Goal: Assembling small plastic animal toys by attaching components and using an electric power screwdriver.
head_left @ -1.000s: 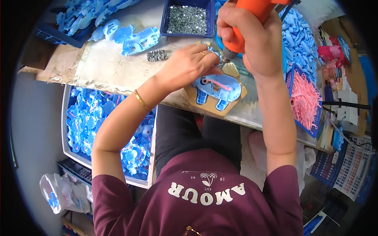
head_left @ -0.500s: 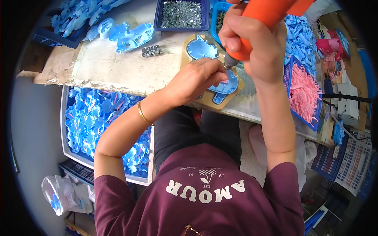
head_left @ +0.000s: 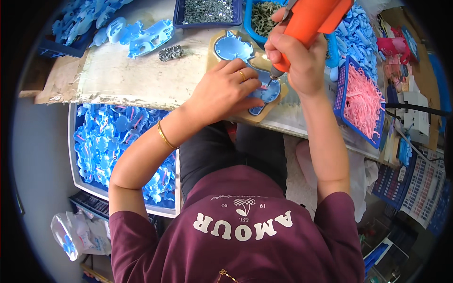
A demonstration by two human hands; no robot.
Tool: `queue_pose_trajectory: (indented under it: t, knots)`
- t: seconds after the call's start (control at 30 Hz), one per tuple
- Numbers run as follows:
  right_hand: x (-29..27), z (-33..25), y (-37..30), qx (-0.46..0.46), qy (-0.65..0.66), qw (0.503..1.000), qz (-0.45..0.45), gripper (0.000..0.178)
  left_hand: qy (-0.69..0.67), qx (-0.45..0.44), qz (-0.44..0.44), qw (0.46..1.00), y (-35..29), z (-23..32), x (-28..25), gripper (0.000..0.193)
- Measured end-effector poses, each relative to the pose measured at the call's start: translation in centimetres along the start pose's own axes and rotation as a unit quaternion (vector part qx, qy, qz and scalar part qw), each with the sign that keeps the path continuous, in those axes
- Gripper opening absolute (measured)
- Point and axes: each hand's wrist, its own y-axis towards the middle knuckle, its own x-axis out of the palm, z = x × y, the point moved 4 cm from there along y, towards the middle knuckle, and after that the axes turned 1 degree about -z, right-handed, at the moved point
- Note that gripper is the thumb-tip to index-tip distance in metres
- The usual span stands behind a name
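Observation:
My right hand is wrapped round an orange power screwdriver, tilted with its bit pointing down and left. The bit's tip meets a blue plastic shell lying in a tan, shaped holder on the bench. Over the near side of that shell rests my left hand, palm down, with its thumb and forefinger apart on either side of the work spot. It covers part of the shell and holder. A second rounded blue shell sits in the holder's far part. Any screw under the bit is too small to tell.
Beyond the holder stand a dark blue tray of small metal screws and a blue basket of dark metal pieces. Pink plastic strips fill a basket at right. A blue-shell crate lies below left; a dark metal block is on the bench.
My left fingers have opened from a pinch beside the bit and now lie spread on the shell. The screwdriver has moved slightly down and left in the picture, as the whole view shifted.

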Motion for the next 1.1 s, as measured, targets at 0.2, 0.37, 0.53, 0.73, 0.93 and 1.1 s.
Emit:
queue_pose_trajectory:
  t: [0.2, 0.37, 0.53, 0.73, 0.93, 1.1]
  knots:
    - [-1.1, 0.4, 0.3, -0.097, -0.112, 0.989, -0.008, 0.027, 0.009, -0.009, -0.013, 1.0, -0.1, 0.0, 0.6, 0.029]
    - [-1.5, 0.7, -0.2, -0.105, -0.148, 0.983, 0.022, 0.026, 0.006, -0.01, -0.018, 1.0, 0.0, 0.0, 0.6, 0.027]
    - [-0.3, 0.7, -0.6, -0.149, -0.13, 0.98, 0.039, 0.027, 0.018, -0.014, -0.046, 0.999, -0.1, 0.0, 0.8, 0.027]
    - [-0.1, -0.8, -0.1, -0.09, -0.144, 0.985, -0.001, 0.026, 0.003, 0.001, -0.017, 1.0, 0.1, 0.4, 0.2, 0.028]
    - [5.0, -6.3, 3.5, -0.3, -0.166, 0.923, -0.173, 0.06, 0.026, -0.014, 0.007, 1.0, -1.5, 0.7, -0.8, 0.034]
    - [2.3, -16.9, -0.5, -0.219, -0.557, 0.79, 0.13, 0.047, 0.033, -0.055, 0.01, 0.998, -3.4, 0.6, -1.5, 0.038]
